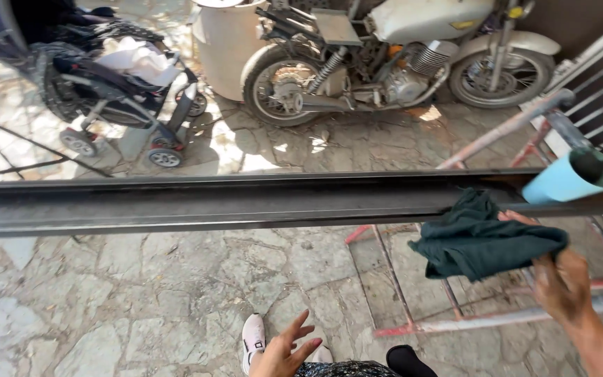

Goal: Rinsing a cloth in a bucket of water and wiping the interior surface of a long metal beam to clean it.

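The right hand (561, 283) is closed around a bunched dark green cloth (486, 241), gripping it at its right end so the rest of the fabric hangs out to the left, just below a long dark steel beam (232, 202) that runs across the whole view. The top fold of the cloth reaches the beam's lower edge, though whether it touches cannot be told. The left hand (286, 348) is low in the middle, empty, palm turned up and fingers spread loosely, well apart from the cloth and the beam.

A light blue tube (570, 179) with a dark open end lies tilted over the right end of the beam, just above the cloth. Under the beam on the right stands a red and white metal frame (455, 322), its bars crossing beneath the right hand. A white shoe (252, 338) shows on the stone-paved floor (127, 307) beside the left hand.

Beyond the beam, a dusty pale motorcycle (399, 56) is parked near a cream-coloured drum (221, 49), and a dark stroller (106, 84) with white fabric in it stands at the left. A barred metal gate (598, 84) leans at the far right
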